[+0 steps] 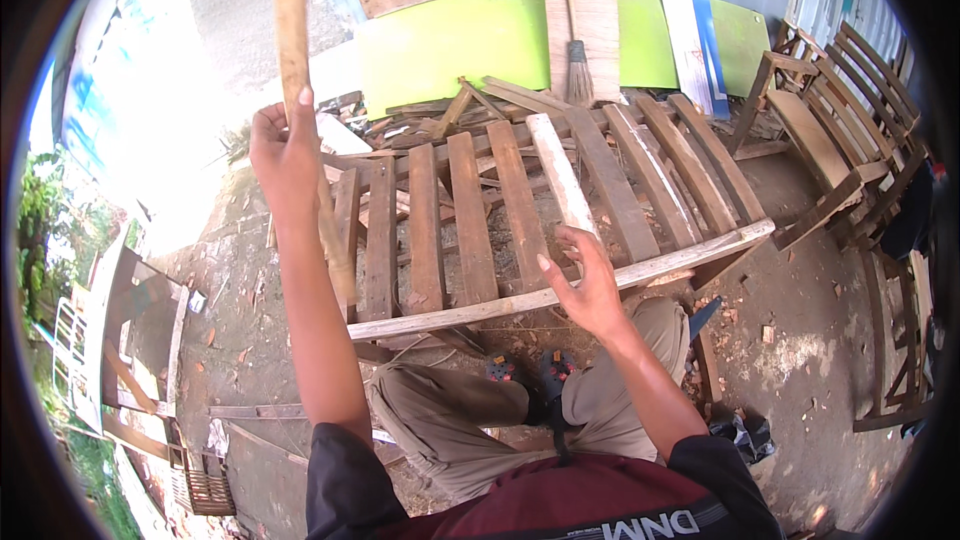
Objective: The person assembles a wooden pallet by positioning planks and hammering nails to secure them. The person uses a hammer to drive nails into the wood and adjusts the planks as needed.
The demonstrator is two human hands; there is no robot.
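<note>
Setting: outdoor dirt yard, scrap boards and green panels stacked behind.
Slatted frame: lies flat before the seated person, within reach.
Left hand: raised, fingers wrapped around a wooden stick, held upright clear of the frame.
Right hand: fingers spread, empty, hovering above the frame's near rail.

We see harsh daylight blowing out the upper left to white glare, while the ground lies in even shade; fisheye bending curves the edges inside a black rim, focus mostly sharp
</note>
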